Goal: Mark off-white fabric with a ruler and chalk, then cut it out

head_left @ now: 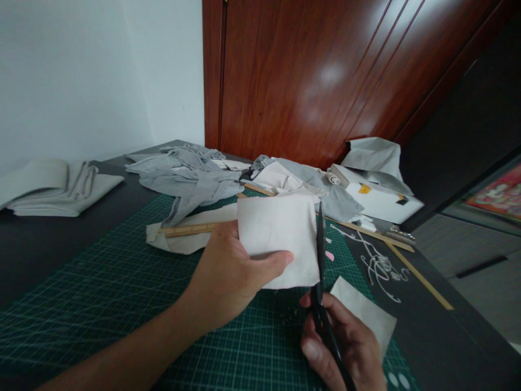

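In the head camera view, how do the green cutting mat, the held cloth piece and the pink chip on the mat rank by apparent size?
1. green cutting mat
2. held cloth piece, though nearness to the camera enlarges it
3. pink chip

Left hand (pixel 228 277) raised, thumb pinching forward (forearm angled in from lower left); right hand (pixel 345 342) fisted low.

A home sewing room: cutting mat (pixel 101 293), fabric scraps (pixel 191 174), wooden door (pixel 309 76)

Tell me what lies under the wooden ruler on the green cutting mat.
Under the wooden ruler lies a beige fabric strip. Its right end is hidden behind the cloth piece in the left hand.
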Demonstrator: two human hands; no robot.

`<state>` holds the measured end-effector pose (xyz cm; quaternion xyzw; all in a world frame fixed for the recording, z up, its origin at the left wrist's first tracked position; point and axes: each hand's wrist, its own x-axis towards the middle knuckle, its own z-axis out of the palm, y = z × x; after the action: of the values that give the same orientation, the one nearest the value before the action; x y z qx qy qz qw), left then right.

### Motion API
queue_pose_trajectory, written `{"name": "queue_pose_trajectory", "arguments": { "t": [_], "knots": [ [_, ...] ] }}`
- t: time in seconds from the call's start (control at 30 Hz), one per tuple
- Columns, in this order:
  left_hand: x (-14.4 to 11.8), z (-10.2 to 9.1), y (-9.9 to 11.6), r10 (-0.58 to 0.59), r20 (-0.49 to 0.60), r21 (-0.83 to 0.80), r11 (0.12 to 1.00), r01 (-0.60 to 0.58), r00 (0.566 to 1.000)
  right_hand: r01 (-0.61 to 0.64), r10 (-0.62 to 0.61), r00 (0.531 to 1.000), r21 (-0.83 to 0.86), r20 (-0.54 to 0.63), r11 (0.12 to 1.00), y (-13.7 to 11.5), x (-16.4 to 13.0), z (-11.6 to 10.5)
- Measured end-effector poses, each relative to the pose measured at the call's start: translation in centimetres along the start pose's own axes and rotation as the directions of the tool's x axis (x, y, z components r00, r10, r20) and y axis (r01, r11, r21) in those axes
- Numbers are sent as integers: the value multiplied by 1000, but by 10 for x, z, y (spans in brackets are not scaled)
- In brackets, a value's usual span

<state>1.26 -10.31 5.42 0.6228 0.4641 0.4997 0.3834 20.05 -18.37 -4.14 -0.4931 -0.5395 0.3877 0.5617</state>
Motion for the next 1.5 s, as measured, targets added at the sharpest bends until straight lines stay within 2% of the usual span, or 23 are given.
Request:
{"name": "queue_pose_trajectory", "arguments": {
  "t": [0.27, 0.57, 0.73, 1.03, 1.5],
  "knots": [
    [0, 0, -1, 11, -7, 19, 1000, -10, 1000, -7, 8, 999, 41, -35, 999, -5, 0, 4],
    [0, 1, -1, -3, -11, -1, 1000, 3, 1000, -2, 1, 1000, -36, -30, 999, -2, 0, 2],
    [0, 0, -3, -2, -5, -21, 1000, 2, 1000, -13, 13, 997, -6, -70, 1000, -5, 0, 6],
    [0, -2, -2, -17, 20, 35, 999, 17, 1000, -49, 49, 999, 102, -1, 994, -7, 1, 4],
    [0, 0, -3, -10, 50, -14, 1000, 11, 999, -39, 42, 999, 83, -32, 996, -6, 0, 5]
  ]
}}
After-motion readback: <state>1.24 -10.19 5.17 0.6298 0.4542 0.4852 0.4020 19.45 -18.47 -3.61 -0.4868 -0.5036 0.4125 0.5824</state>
